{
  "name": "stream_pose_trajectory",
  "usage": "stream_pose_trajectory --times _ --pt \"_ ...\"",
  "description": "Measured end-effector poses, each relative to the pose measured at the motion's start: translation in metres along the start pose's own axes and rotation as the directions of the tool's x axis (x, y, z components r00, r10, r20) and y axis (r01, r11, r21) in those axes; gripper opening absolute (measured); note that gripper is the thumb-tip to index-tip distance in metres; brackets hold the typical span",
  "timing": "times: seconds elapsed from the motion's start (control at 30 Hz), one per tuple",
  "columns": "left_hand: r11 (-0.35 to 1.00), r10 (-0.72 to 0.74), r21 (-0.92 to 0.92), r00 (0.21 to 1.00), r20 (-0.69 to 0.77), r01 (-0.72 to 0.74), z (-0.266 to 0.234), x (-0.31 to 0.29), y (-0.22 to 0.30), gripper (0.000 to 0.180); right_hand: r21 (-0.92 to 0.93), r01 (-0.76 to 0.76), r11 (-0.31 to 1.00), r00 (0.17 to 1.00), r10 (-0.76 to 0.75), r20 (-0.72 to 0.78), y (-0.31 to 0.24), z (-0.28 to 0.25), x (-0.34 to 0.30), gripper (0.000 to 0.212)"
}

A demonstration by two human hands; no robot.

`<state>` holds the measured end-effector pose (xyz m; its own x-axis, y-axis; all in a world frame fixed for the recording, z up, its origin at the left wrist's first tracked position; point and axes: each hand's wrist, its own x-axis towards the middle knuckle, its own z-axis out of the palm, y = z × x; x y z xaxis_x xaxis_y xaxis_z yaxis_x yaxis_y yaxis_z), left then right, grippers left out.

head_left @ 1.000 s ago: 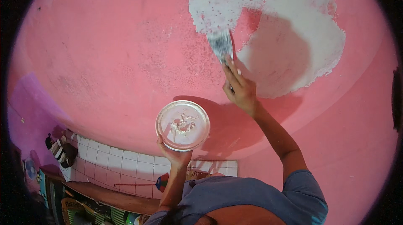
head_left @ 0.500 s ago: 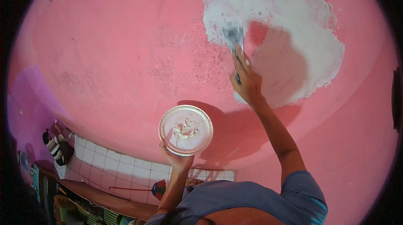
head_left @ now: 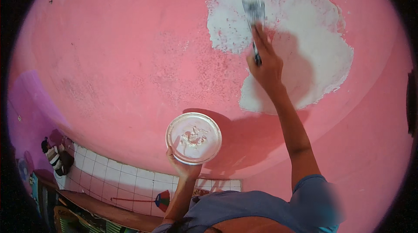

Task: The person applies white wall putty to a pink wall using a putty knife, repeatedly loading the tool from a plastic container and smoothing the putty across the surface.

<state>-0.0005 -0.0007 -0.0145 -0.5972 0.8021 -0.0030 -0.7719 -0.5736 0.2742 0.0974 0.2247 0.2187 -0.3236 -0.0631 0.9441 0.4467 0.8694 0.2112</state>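
Note:
My right hand is wrapped round the handle of a putty knife, its wide blade blurred against the white putty patch on the pink wall. Two fingers stretch along the tool toward the blade. Lower down, my left hand grips a round white lid from beneath, thumb at its rim. A small heap of whitish putty lies smeared in the lid's middle. Pitted, rough spots mark the wall left of the patch.
White floor tiles run along the wall's foot. A broom with a red handle lies there. At the far left a person in striped clothing sits low by the wall. Brown furniture stands at the lower left.
My right hand has moved the putty knife up and slightly right across the putty patch. My left hand still holds the lid in nearly the same place.

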Motion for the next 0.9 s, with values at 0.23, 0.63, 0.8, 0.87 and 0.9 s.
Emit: stream_pose_trajectory --times 0.23,0.63,0.8,0.87,0.9 --pt "0.993 0.010 -0.116 0.999 0.050 -0.004 -0.012 0.001 0.010 0.071 0.058 0.029 0.998 0.995 -0.034 0.092 0.003 -0.008 -0.071 0.056" --pt "0.992 0.021 -0.122 1.000 0.023 -0.018 -0.008 -0.002 0.003 0.069 -0.009 -0.028 1.000 0.993 0.029 0.118 0.000 0.004 -0.036 0.058" --pt "0.992 0.011 -0.124 0.999 0.046 -0.005 -0.010 0.001 0.009 0.068 0.000 0.051 0.999 0.996 -0.050 0.079 0.005 -0.004 -0.074 0.056" --pt "0.994 0.008 -0.113 1.000 0.023 -0.005 -0.005 0.001 0.014 0.069 0.016 0.037 0.999 0.998 -0.038 0.056 -0.003 -0.006 -0.055 0.056" --pt "0.994 0.000 -0.107 1.000 0.017 0.002 -0.001 0.001 0.013 0.069 0.024 0.036 0.999 0.999 -0.036 0.023 -0.006 -0.004 -0.033 0.055"
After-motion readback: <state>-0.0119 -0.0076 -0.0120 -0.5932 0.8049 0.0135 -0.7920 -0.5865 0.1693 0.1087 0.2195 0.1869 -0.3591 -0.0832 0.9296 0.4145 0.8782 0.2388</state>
